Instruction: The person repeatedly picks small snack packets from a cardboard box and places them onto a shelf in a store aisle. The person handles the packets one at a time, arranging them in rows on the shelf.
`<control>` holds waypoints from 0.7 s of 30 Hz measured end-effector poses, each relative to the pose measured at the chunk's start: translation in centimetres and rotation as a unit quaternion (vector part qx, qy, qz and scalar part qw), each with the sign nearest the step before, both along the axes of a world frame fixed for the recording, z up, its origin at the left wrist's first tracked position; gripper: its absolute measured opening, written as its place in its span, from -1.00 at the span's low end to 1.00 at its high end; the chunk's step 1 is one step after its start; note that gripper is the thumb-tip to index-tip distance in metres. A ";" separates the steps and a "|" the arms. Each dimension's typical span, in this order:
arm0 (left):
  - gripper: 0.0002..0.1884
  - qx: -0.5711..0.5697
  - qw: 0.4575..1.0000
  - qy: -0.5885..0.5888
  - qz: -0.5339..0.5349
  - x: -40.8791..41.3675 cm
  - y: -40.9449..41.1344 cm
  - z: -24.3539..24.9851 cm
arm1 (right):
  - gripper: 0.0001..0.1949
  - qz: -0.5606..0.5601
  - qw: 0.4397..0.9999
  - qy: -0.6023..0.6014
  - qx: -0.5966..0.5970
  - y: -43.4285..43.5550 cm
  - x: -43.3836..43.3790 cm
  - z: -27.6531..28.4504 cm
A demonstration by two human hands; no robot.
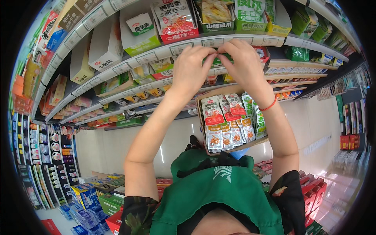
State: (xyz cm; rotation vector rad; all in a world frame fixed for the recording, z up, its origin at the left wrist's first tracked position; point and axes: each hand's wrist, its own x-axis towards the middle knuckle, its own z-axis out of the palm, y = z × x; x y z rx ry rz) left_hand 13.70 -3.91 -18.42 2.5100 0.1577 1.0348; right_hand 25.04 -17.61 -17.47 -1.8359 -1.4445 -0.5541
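Observation:
In front of the shelf's price-label rail (152, 57), my left hand (191, 69) and my right hand (242, 60) meet with thumbs and fingertips pinched together. Whether anything thin lies between the fingertips cannot be seen. A red cord circles my right wrist. Below my forearms is an open cardboard carton (201, 124) filled with snack pouches. It holds red-and-white pouches (212, 110), small orange-and-white pouches (215, 137) and green-and-white pouches (260, 122). Just above my hands, a red display box of pouches (176, 17) and a box of yellowish packets (216, 13) sit on the shelf.
White display cartons (105, 44) stand further left on the same shelf unit. Lower tiers with more packets curve beneath the rail. Behind me are stacked blue boxes (83, 195) and red cartons (315, 191). Tiled floor (117, 147) runs along the aisle.

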 end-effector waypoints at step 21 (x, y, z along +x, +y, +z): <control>-0.86 -0.216 0.966 0.141 -0.027 1.0 -9.8 -11.8 | -0.89 -0.035 0.983 0.162 -0.074 -9.4 -0.2 -11.1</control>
